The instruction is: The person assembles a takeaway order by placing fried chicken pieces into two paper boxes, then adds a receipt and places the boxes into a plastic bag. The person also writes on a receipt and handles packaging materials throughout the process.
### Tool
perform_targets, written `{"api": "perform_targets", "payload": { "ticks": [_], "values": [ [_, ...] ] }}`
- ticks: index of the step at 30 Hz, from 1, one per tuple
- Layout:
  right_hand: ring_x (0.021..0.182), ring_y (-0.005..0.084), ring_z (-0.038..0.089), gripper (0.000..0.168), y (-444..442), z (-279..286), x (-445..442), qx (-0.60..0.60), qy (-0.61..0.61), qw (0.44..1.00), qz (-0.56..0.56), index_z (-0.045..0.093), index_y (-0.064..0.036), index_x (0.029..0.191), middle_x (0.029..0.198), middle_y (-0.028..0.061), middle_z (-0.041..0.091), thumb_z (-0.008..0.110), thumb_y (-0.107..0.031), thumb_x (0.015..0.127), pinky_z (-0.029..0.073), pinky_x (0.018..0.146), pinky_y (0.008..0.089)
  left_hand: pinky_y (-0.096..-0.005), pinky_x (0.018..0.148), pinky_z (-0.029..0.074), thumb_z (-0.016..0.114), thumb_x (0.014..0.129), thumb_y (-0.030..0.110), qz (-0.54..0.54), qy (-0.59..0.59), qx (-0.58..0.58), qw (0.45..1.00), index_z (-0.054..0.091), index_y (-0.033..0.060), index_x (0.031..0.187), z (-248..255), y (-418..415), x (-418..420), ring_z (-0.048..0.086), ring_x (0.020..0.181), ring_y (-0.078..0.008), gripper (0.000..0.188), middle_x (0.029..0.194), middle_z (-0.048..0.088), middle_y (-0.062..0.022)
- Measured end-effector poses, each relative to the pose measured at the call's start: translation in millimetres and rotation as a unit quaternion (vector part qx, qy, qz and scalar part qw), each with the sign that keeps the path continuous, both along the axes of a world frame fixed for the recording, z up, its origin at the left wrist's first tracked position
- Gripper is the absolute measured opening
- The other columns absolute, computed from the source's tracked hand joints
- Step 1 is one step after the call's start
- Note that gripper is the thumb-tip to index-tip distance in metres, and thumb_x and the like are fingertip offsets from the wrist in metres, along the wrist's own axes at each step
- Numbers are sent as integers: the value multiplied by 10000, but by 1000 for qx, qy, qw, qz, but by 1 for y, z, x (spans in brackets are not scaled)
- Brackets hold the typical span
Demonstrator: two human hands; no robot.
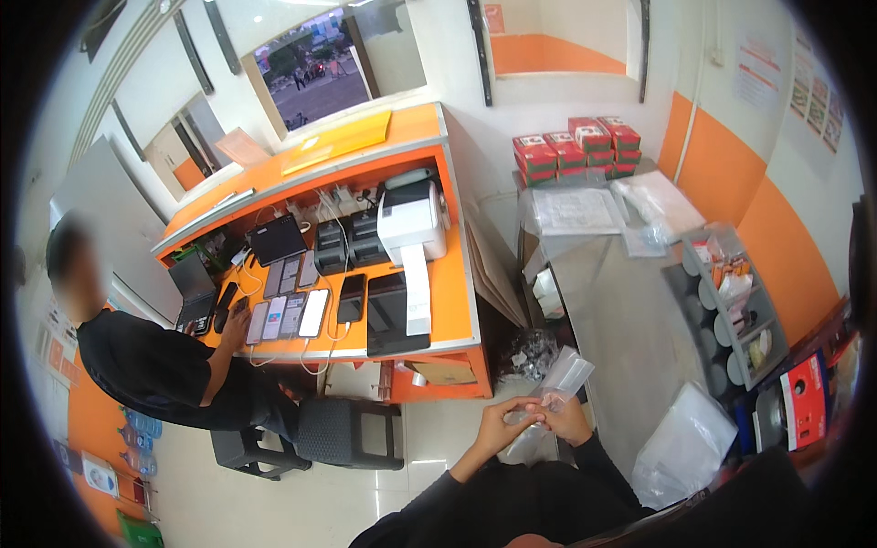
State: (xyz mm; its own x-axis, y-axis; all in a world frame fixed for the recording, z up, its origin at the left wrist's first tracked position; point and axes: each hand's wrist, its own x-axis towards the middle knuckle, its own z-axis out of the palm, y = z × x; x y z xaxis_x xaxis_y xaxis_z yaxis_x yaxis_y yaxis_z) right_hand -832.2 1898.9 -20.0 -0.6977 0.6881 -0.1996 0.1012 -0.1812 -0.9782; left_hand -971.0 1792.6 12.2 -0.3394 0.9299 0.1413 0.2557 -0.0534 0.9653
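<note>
A clear plastic bag (pixel 570 373) is pinched between my two hands, just in front of my body. My left hand (pixel 503 423) has its thumb and fingers at the gathered middle of the plastic. From the other side my right hand (pixel 569 419) grips the same spot, and the fingertips of both hands meet there. One end of the plastic sticks up above my right hand. More translucent plastic (pixel 527 444) shows below my hands; I cannot tell whether it is the same piece. The grey metal table (pixel 616 308) lies just beyond my right hand.
A grey divided organizer (pixel 760 356) and plastic bags (pixel 685 438) are at right. Red boxes (pixel 558 154) are stacked at the table's far end. Left, a person (pixel 151 356) works at an orange desk (pixel 459 329) with phones and a label printer (pixel 411 219). Black stools (pixel 349 431) stand nearby.
</note>
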Motion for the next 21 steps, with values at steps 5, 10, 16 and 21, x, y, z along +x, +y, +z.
{"api": "perform_targets", "payload": {
  "ticks": [5,10,16,21],
  "values": [
    [571,99,598,115,7,7,-3,-57,75,995,-38,704,29,873,714,63,670,704,-85,859,469,514,252,-282,867,528,764,811,116,49,-99,12,994,687,50,1105,-37,5,5,672,957,-153,311,1040,704,-84],
    [575,89,594,130,11,6,6,20,103,994,-23,712,35,897,715,63,673,686,-89,873,467,515,252,-285,863,525,761,818,120,49,-36,-30,998,655,13,1132,-4,6,9,651,1001,-151,347,1043,693,-75],
    [606,70,583,119,14,2,7,27,13,999,-30,705,23,856,708,41,657,694,-94,872,460,534,239,-260,828,531,742,837,93,30,-156,-19,987,657,9,1113,-12,5,27,671,903,-134,301,966,696,-71],
    [691,76,602,131,13,21,12,-67,99,993,17,699,35,892,788,39,675,699,-95,873,476,610,222,-271,796,545,714,858,89,87,-128,-13,988,671,-6,1007,-32,2,22,682,876,-137,182,963,712,-89]
  ]
}}
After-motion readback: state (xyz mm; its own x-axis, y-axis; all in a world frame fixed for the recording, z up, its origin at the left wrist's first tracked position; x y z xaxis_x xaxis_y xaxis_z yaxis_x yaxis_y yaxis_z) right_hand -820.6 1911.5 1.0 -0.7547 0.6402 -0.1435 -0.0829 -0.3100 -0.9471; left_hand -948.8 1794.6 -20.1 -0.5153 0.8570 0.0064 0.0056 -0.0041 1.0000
